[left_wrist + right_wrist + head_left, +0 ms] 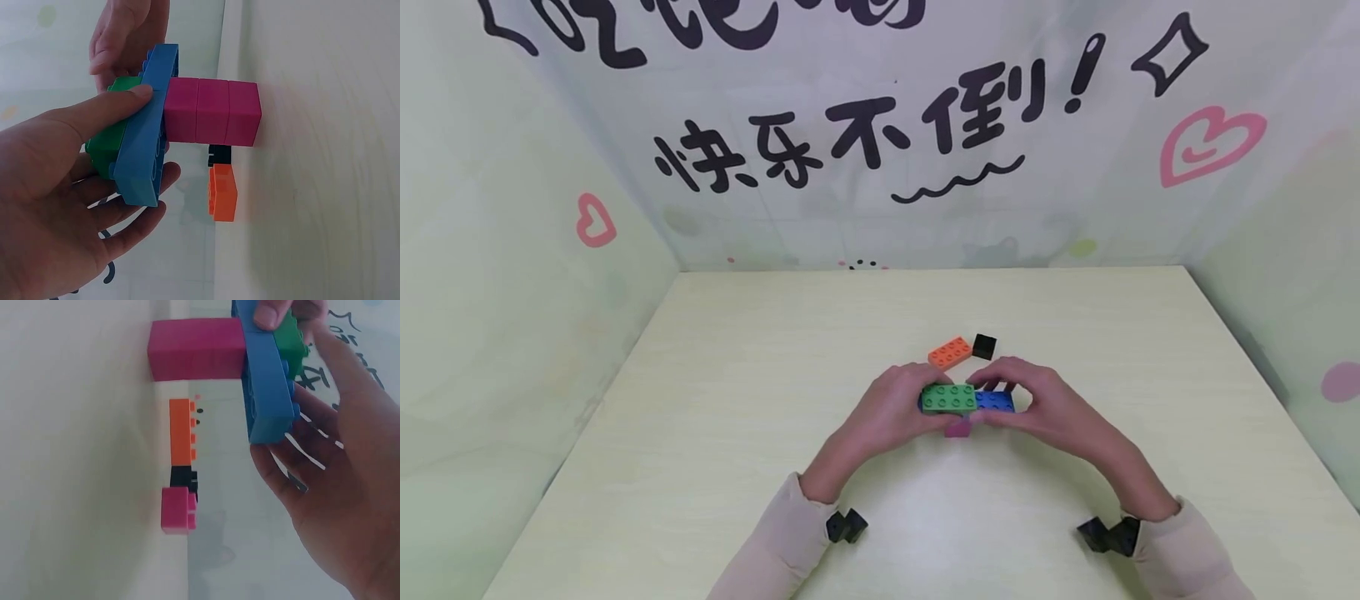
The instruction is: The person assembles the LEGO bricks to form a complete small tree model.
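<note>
A green toy building brick (948,398) sits on a row of blue bricks (996,402), with a seam across the row. Beneath the row stands a stack of pink bricks (212,111), its lower end right at the table. My left hand (891,408) grips the left part of the row, thumb along the near side and fingers behind. My right hand (1045,408) curves round the right end, its fingers behind the blue brick and its thumb in front by the green one. In the right wrist view, a thumb tip lies on the blue side near the seam.
Behind the hands lie an orange brick (950,353) and a small black brick (984,347). A separate pink brick (175,510) lies near the black one in the right wrist view; my right hand hides it from the head view. Printed walls stand round the pale table (737,350).
</note>
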Tool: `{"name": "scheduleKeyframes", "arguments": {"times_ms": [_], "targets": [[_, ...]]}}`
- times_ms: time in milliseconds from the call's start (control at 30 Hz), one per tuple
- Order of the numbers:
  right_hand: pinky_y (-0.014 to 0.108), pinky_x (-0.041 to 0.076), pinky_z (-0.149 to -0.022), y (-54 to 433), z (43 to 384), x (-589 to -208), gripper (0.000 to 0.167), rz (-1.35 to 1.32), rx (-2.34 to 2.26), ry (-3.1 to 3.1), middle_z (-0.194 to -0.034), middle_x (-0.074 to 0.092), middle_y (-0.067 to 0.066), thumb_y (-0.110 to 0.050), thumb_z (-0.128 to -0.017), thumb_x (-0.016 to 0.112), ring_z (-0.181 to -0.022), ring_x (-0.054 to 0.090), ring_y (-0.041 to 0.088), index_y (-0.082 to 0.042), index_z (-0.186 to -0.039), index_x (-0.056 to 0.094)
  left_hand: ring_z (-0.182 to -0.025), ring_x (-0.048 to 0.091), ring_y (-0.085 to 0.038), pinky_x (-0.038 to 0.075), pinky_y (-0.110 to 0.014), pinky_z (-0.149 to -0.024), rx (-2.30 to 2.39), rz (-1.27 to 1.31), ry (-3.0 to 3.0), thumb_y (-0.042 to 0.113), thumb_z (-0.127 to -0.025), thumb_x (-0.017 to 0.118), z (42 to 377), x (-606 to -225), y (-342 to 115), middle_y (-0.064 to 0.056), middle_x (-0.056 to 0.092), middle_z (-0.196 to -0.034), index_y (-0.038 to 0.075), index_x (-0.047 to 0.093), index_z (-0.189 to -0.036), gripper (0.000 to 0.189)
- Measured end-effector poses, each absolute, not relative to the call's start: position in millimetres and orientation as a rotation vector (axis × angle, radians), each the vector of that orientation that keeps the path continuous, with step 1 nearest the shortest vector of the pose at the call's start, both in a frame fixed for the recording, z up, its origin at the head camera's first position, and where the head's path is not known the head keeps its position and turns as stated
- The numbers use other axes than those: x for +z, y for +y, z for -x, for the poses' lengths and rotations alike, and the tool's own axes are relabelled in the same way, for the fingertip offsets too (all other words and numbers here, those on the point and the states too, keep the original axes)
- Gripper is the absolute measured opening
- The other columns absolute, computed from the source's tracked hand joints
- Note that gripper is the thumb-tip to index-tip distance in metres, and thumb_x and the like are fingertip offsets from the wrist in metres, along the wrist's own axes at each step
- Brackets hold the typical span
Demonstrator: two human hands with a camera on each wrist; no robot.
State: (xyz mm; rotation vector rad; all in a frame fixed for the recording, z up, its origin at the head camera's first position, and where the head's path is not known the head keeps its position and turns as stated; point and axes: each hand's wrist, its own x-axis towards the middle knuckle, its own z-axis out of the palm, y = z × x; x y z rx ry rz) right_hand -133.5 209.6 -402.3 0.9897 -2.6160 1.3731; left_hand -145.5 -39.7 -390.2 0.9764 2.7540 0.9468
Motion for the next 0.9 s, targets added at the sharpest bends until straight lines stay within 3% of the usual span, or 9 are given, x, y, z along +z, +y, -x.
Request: {"name": "scheduleKeyframes", "arguments": {"times_ms": [233, 433, 533, 733, 900], "targets": [[0.04, 0.052, -0.078, 227, 140, -405, 0.019, -0.674, 0.902, -2.701, -0.107, 0.064, -0.006, -0.02, -0.092, 0.071, -0.097, 0.056, 0.015, -0.017, -0.111, 0.069, -0.085, 0.055, -0.004, 0.046, -0.022, -0.076, 0.935, -0.945, 2.744, 0.035, -0.079, 0.084, 145, -388, -37, 0.01, 0.065, -0.099, 0.014, 0.069, -0.111, 0.041], [0.052, 0.05, -0.087, 235, 144, -415, 0.038, -0.642, 0.541, -2.87, -0.126, 0.061, 0.015, -0.019, -0.089, 0.073, -0.112, 0.054, 0.034, -0.004, -0.123, 0.066, -0.085, 0.056, -0.004, 0.047, -0.022, -0.077, 0.936, -0.925, 2.733, 0.033, -0.078, 0.084, 144, -386, -36, 0.008, 0.066, -0.099, 0.013, 0.07, -0.111, 0.041], [0.052, 0.051, -0.086, 236, 145, -418, 0.042, -0.655, 0.472, -2.888, -0.121, 0.063, 0.017, -0.018, -0.086, 0.076, -0.108, 0.057, 0.035, -0.003, -0.123, 0.066, -0.085, 0.056, -0.004, 0.047, -0.022, -0.077, 0.936, -0.931, 2.735, 0.033, -0.078, 0.084, 145, -385, -36, 0.008, 0.066, -0.1, 0.013, 0.07, -0.111, 0.041], [0.046, 0.053, -0.078, 237, 145, -416, 0.032, -0.653, 0.436, -2.899, -0.103, 0.068, 0.01, -0.015, -0.079, 0.083, -0.094, 0.061, 0.029, -0.007, -0.108, 0.072, -0.085, 0.056, -0.004, 0.046, -0.021, -0.076, 0.947, -0.931, 2.731, 0.033, -0.078, 0.084, 145, -386, -38, 0.009, 0.066, -0.1, 0.013, 0.07, -0.111, 0.041], [0.045, 0.054, -0.074, 236, 143, -411, 0.032, -0.645, 0.453, -2.896, -0.099, 0.067, 0.008, -0.017, -0.078, 0.084, -0.09, 0.061, 0.027, -0.007, -0.105, 0.071, -0.083, 0.055, -0.004, 0.046, -0.02, -0.073, 0.959, -0.915, 2.72, 0.033, -0.079, 0.084, 144, -387, -39, 0.011, 0.065, -0.097, 0.014, 0.07, -0.11, 0.039]]}}
